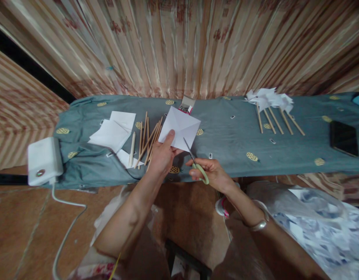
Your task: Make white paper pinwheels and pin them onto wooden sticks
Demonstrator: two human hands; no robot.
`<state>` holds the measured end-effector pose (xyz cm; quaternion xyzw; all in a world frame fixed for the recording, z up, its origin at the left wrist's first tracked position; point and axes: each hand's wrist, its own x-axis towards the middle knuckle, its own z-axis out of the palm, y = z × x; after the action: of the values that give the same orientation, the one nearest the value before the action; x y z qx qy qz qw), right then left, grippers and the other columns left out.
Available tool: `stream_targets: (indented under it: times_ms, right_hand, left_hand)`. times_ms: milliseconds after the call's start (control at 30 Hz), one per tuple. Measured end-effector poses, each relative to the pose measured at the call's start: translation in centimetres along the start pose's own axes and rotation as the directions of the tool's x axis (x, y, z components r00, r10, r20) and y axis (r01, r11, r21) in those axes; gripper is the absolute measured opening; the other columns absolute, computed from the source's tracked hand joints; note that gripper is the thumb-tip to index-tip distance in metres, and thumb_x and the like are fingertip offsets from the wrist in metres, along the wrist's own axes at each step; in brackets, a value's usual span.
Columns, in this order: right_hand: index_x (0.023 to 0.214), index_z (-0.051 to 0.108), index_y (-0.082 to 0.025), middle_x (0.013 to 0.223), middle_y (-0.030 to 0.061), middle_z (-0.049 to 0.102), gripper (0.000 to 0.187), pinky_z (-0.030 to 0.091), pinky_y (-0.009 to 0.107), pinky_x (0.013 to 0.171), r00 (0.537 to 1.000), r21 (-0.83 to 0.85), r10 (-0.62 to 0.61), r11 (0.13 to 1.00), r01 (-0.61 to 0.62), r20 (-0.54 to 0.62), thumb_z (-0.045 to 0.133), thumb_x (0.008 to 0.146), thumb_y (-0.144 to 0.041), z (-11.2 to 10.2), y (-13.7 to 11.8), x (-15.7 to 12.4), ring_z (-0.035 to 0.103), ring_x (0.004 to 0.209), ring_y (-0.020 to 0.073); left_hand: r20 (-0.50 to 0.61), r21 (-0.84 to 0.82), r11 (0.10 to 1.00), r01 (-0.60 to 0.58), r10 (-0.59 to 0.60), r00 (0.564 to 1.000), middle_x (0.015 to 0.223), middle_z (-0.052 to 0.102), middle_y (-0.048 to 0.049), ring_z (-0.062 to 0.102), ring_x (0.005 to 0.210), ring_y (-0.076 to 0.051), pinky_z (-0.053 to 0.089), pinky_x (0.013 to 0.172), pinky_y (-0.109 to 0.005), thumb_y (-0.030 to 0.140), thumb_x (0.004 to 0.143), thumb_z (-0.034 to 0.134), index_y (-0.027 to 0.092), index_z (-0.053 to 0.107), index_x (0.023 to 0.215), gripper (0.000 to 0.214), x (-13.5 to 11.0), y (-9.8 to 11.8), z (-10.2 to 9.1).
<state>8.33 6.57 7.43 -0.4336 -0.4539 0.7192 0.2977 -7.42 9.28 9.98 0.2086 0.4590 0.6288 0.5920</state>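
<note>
A square of white paper [181, 126] with diagonal creases is pinched in my left hand [164, 153], the thumb on top and the fingers beneath. My right hand [210, 171] grips scissors [201, 173] by their pale green handles. The blades reach over the lower right part of the paper; whether they are cutting into it I cannot tell. Left of the paper lie several thin wooden sticks [142, 134] and a thicker pale stick [132, 149]. Behind the paper's far edge, a small open box [186, 105] of tiny metal pieces is partly hidden.
A stack of white paper [111, 132] lies left on the teal cloth [226, 144]. Paper pinwheels on sticks [268, 99] lie at the right, with a black phone [344, 138] beyond. A white device [45, 161] with a cable stands far left. Curtains [179, 50] hang behind.
</note>
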Motion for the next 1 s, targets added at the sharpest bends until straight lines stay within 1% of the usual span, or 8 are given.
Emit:
stream_targets:
  times_ms: [100,233,367,533,767,1000]
  right_hand:
    - [0.082,0.071,-0.018,0.056,-0.0060,0.059,0.040,0.043,0.021,0.050,1.000,-0.015,0.007,1.000,-0.006,0.012,0.086,0.055,-0.043,-0.07,-0.15,0.01,0.052,0.049,0.0065]
    - [0.082,0.071,-0.019,0.057,-0.0064,0.060,0.041,0.044,0.021,0.051,1.000,0.009,0.015,1.000,-0.015,-0.007,0.087,0.052,-0.042,-0.04,-0.23,0.04,0.052,0.049,0.0060]
    - [0.081,0.071,-0.019,0.056,-0.0064,0.059,0.039,0.043,0.021,0.050,1.000,0.010,0.011,1.000,-0.011,-0.015,0.086,0.053,-0.041,0.00,-0.16,0.09,0.051,0.048,0.0058]
    - [0.081,0.071,-0.019,0.056,-0.0061,0.060,0.039,0.043,0.022,0.050,1.000,0.016,0.014,1.000,-0.014,-0.015,0.087,0.053,-0.040,0.05,-0.18,0.07,0.052,0.049,0.0063]
    - [0.080,0.070,-0.019,0.055,-0.0073,0.059,0.039,0.042,0.022,0.049,1.000,0.040,0.021,0.999,-0.021,-0.022,0.088,0.051,-0.039,0.16,-0.27,0.01,0.051,0.047,0.0060]
    - [0.079,0.070,-0.019,0.053,-0.0073,0.058,0.039,0.041,0.021,0.048,0.999,0.034,0.016,0.999,-0.014,-0.035,0.088,0.050,-0.039,0.25,-0.27,0.09,0.051,0.047,0.0062]
  left_hand:
    - [0.000,-0.037,0.999,0.011,-0.011,1.000,0.084,0.075,-0.0072,0.073,0.085,-0.021,0.059,0.074,-0.031,0.034,0.072,0.075,0.018,0.064,0.092,0.028,-0.08,-0.10,0.15]
    - [-0.016,-0.060,0.998,0.022,-0.023,1.000,0.079,0.075,-0.0065,0.073,0.079,-0.020,0.058,0.070,-0.030,0.030,0.074,0.074,0.017,0.064,0.093,0.026,-0.11,-0.20,0.40]
    - [-0.023,-0.047,0.999,0.026,-0.027,0.999,0.078,0.075,-0.0068,0.073,0.078,-0.020,0.058,0.067,-0.029,0.031,0.073,0.076,0.016,0.063,0.094,0.029,-0.10,-0.17,0.41]
    - [-0.016,-0.003,1.000,0.028,-0.028,0.999,0.080,0.075,-0.0082,0.073,0.081,-0.022,0.057,0.065,-0.029,0.036,0.072,0.076,0.016,0.063,0.090,0.029,-0.19,-0.22,0.36]
    - [-0.006,0.000,1.000,0.019,-0.019,1.000,0.083,0.075,-0.0070,0.073,0.080,-0.021,0.055,0.062,-0.028,0.034,0.073,0.074,0.018,0.064,0.086,0.023,-0.14,-0.44,0.32]
    - [-0.009,-0.016,0.999,0.028,-0.028,1.000,0.084,0.075,-0.0078,0.073,0.083,-0.020,0.055,0.065,-0.028,0.032,0.075,0.072,0.017,0.064,0.087,0.020,-0.18,-0.33,0.36]
